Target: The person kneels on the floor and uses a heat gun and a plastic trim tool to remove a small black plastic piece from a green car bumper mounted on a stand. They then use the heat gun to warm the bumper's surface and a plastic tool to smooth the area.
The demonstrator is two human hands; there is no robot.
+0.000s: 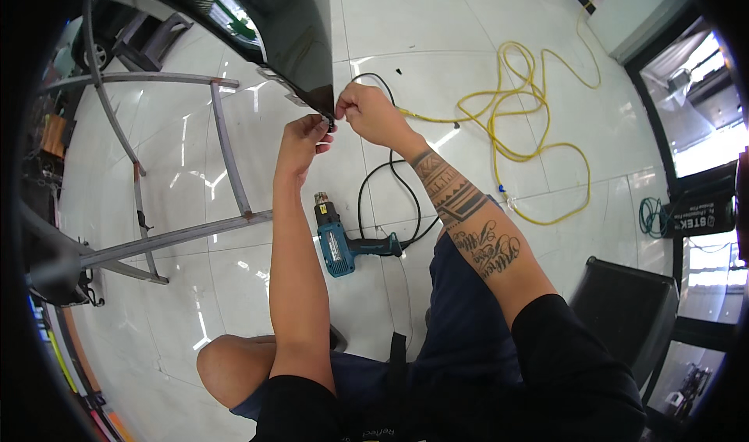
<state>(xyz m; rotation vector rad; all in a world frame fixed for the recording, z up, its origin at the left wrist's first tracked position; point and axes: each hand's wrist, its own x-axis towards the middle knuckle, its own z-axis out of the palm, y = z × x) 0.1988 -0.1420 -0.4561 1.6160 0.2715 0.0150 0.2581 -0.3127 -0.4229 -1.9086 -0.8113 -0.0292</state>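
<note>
A glossy black panel (292, 32), curved and shiny, comes down from the top and narrows to a corner between my two hands. My left hand (299, 143) is under that corner, its thumb and forefinger pinched on a small dark bit at the tip. On the other side, my right hand (374, 114) is curled, with thumb and forefinger pressed together right beside the panel's edge. Whatever lies in the right fingertips is too small to make out. A teal heat gun (335, 247) with a black handle lies on the floor below my hands.
Grey metal stand bars (226, 149) spread at the left. A yellow extension cord (499, 122) lies in loops on the tiled floor (421, 21) at the right, joined near my right hand to the black cable (417, 200). A black stool (628, 301) stands at lower right.
</note>
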